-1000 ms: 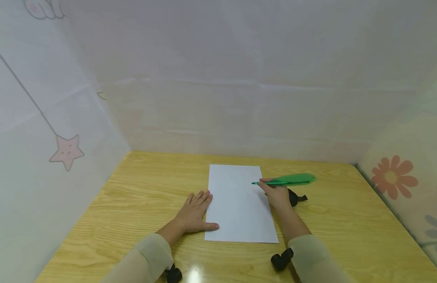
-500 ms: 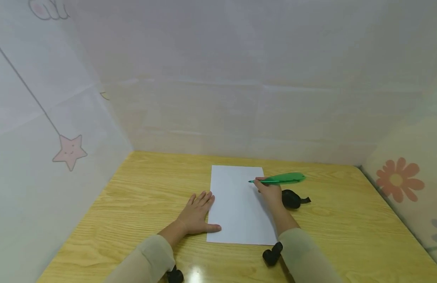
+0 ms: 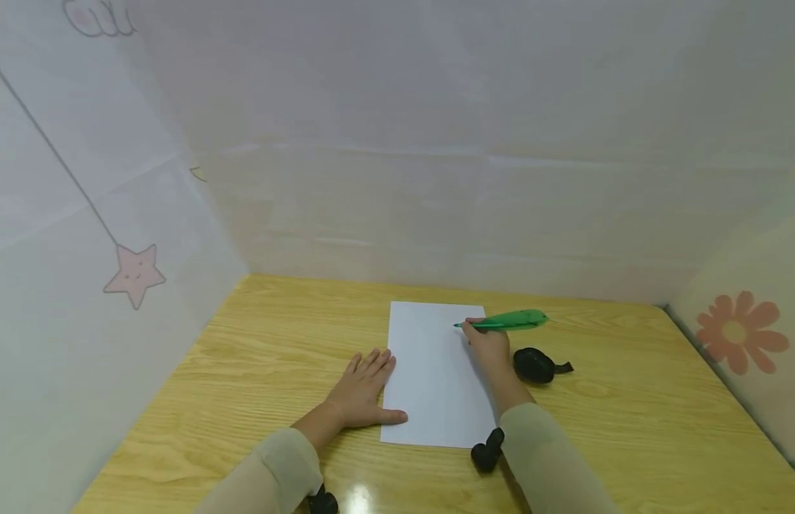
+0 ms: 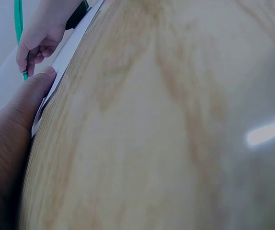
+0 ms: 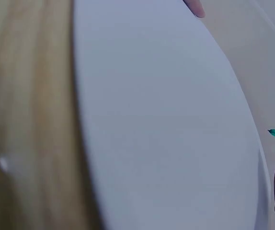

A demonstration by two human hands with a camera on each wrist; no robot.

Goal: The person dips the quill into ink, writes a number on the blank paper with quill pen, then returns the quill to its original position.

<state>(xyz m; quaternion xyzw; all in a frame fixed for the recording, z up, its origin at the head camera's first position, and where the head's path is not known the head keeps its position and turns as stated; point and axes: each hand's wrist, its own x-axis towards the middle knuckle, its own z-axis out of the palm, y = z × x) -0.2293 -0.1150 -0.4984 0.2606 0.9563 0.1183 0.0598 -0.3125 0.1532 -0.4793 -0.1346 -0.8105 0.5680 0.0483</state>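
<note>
— Where is the paper placed, and how is it steadied?

— The white sheet (image 3: 436, 378) is laid on the wooden table (image 3: 275, 343), its left edge met by the left hand (image 3: 361, 397). The fingers there are spread wide, with the thumb laid over the lower left part of the paper; nothing is gripped by them.

— And the green pen (image 3: 514, 320)?

— It is pinched near its tip by the right hand (image 3: 490, 348), over the upper right part of the sheet, with the feathery plume pointed to the right. No mark is seen on the paper.

— Is the paper touched by the tip?

— That cannot be told for certain; in the right wrist view a little clearance is suggested.

— How is the step best done?

— Judging by the grip, writing or drawing seems to be in hand. Firm, even pressure is called for from the left thumb, since the near edge looks slightly bowed up beside it in the left wrist view. The tip is best set down lightly, the pen being guided by the fingers more than by the arm.

— What should be guarded against?

— The sheet could be dragged by the right forearm (image 3: 511, 391), by which its right edge is crossed. The black rounded thing (image 3: 534, 365) beside that arm could also be knocked by a wide swing.
</note>
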